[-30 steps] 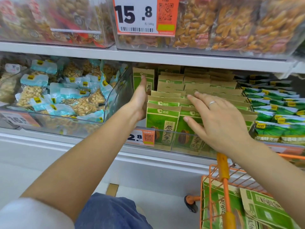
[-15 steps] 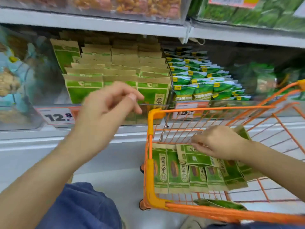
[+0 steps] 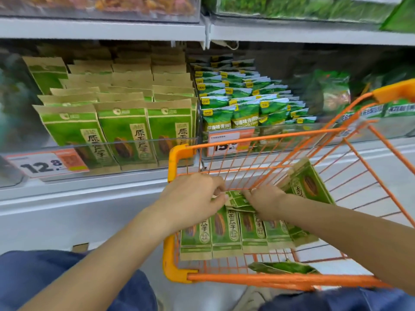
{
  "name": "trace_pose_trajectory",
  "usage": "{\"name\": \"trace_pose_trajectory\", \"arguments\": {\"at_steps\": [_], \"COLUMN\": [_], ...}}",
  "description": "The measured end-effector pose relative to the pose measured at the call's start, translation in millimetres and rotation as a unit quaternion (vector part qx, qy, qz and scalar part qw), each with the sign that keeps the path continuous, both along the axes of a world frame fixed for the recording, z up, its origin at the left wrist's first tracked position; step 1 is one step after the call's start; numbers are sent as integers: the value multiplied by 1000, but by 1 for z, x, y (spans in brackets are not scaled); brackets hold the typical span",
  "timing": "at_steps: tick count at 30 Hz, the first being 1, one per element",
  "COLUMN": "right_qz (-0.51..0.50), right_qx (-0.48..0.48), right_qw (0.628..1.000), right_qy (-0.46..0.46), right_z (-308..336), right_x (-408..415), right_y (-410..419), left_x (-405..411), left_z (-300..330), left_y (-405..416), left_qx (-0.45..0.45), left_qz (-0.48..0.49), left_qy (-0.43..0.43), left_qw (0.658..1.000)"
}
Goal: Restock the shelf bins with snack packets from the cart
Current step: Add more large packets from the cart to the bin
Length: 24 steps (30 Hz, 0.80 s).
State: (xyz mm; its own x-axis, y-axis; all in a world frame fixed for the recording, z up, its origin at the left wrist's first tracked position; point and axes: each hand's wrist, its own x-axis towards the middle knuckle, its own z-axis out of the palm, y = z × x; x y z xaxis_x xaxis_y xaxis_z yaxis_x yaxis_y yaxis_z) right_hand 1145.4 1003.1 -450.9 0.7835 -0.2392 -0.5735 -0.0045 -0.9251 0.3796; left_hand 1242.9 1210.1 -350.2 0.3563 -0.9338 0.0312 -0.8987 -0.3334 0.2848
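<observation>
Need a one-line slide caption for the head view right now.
Both hands, left hand and right hand, gather green seed packets in the orange cart below the stocked shelf bin.

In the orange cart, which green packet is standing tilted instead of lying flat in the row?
The packet at the far right, leaning up against the cart's wire side beyond the right hand. The other packets lie flat, side by side.
</observation>
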Motion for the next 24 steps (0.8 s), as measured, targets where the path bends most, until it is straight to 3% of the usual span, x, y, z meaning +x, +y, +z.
{"name": "trace_pose_trajectory", "arguments": {"at_steps": [3,5,7,10,14,16,17,20,24], "right_qz": [-22,-107,-235,-337,-358,-377,-373,-289,-236], "right_qx": [68,197,371,529,662,696,699,672,697], "right_qw": [996,972,895,771,641,593,593,661,638], "right_qy": [-48,-67,-79,-108,-149,-147,-141,-167,-227], "right_z": [22,46,76,119,159,171,176,185,182], "right_x": [3,2,0,0,-1,1,4,17,46], "right_y": [-6,-18,-24,-16,0,13,22,52,87], "left_x": [3,6,7,6,11,14,15,24,50], "left_z": [-1,-3,-2,7,17,27,33,45,63], "left_y": [1,1,1,5,8,13,16,34,78], "left_qx": [-20,-66,-173,-294,-310,-288,-277,-295,-286], "left_qz": [4,6,18,69,122,128,129,168,200], "left_qy": [43,109,214,353,423,485,512,518,445], "left_qw": [999,992,961,885,843,816,802,785,825]}}
